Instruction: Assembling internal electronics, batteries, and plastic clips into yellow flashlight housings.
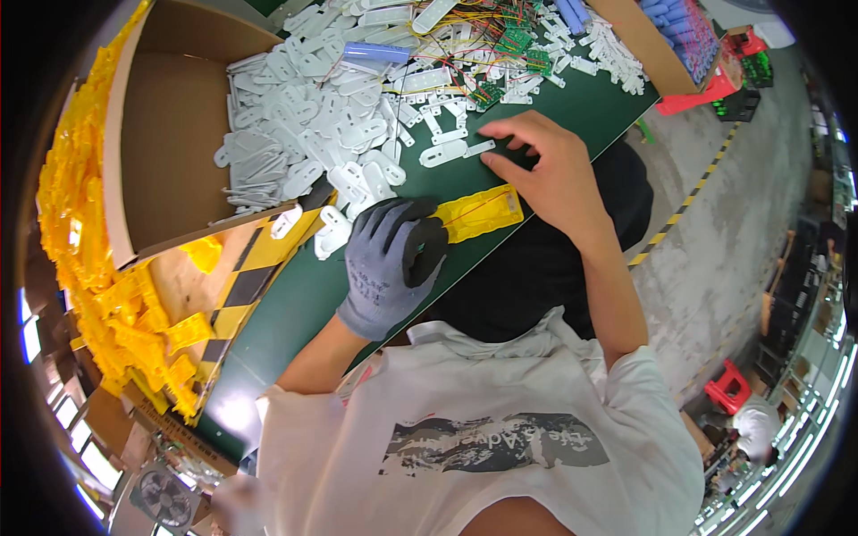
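My left hand (391, 263), in a grey glove with dark fingertips, is closed on one end of a yellow plastic shell (487, 214). The shell is long and shallow, lies low over the green table, and has a thin reddish line, maybe a wire, along it. My right hand (552, 174) is bare; its thumb and forefinger stand apart around the end of a small white plastic strip (480, 148). A rounded white plate (442, 154) lies beside that strip. Whether the fingertips touch the strip is hard to tell.
A heap of white plastic plates (313, 116) covers the table's left, beside a cardboard box (170, 134). Green circuit boards (516, 40) with red and black wires lie at the far side, near a blue cylinder (375, 53). Yellow parts (116, 295) pile up left; another box holds blue pieces (679, 36).
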`<state>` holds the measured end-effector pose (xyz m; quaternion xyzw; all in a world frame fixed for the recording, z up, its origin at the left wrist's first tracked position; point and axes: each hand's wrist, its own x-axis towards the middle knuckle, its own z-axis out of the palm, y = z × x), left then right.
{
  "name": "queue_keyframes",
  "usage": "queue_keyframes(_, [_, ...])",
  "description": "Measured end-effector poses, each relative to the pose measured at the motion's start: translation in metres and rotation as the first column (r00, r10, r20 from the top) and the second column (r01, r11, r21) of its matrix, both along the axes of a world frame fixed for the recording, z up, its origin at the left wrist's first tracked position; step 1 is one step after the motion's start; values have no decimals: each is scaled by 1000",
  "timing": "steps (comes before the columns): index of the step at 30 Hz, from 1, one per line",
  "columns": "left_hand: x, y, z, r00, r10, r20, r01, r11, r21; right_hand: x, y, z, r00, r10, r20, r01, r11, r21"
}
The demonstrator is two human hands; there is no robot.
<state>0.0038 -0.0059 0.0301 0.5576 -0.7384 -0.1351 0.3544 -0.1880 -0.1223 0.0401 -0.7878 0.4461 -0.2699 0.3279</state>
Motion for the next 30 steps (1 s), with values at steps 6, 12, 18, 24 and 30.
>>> queue_keyframes(6, [13, 9, -4, 998, 45, -52, -45, 999, 11, -10, -2, -9, 998, 56, -20, -56, 998, 24])
queue_keyframes(12, [20, 16, -10, 997, 32, -63, -30, 999, 26, -26, 25, 6, 999, -24, 44, 18, 992, 127])
queue_keyframes(18, [18, 17, -12, 998, 39, -59, -36, 998, 44, -26, 33, 16, 994, 100, 35, -100, 995, 14])
queue_keyframes(24, [17, 17, -12, 998, 30, -57, -28, 998, 51, -25, 27, 27, 965, 246, -86, -241, 968, 66])
queue_keyframes(30, [20, 17, -13, 998, 21, -60, -18, 998, 52, -14, 17, 15, 929, 338, -154, -339, 940, 14])
